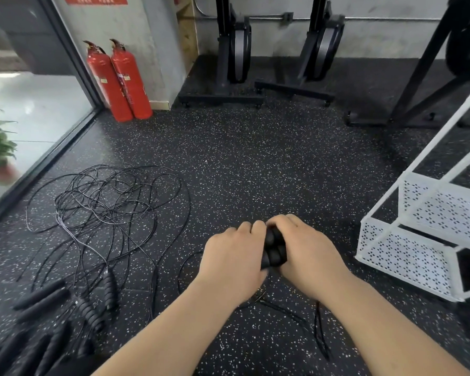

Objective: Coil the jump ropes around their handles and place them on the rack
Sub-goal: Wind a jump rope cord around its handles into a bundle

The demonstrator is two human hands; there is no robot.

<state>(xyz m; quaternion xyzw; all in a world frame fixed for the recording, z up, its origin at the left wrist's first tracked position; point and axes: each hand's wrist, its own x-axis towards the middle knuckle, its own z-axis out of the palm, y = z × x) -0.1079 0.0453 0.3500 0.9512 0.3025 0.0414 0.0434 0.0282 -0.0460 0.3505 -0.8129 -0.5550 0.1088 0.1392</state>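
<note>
- Centre: the left hand (228,256) and right hand (307,248) both grip paired black jump rope handles (274,248). Their cord (319,329) trails at 5 o'clock, seemingly uncoiled.
- 9 o'clock: tangled ropes (106,202) lie on the floor, with loose handles (92,308) at 7 o'clock.
- 3 o'clock: the white perforated rack (402,256) shows no rope, so most of the work seems left.
</note>
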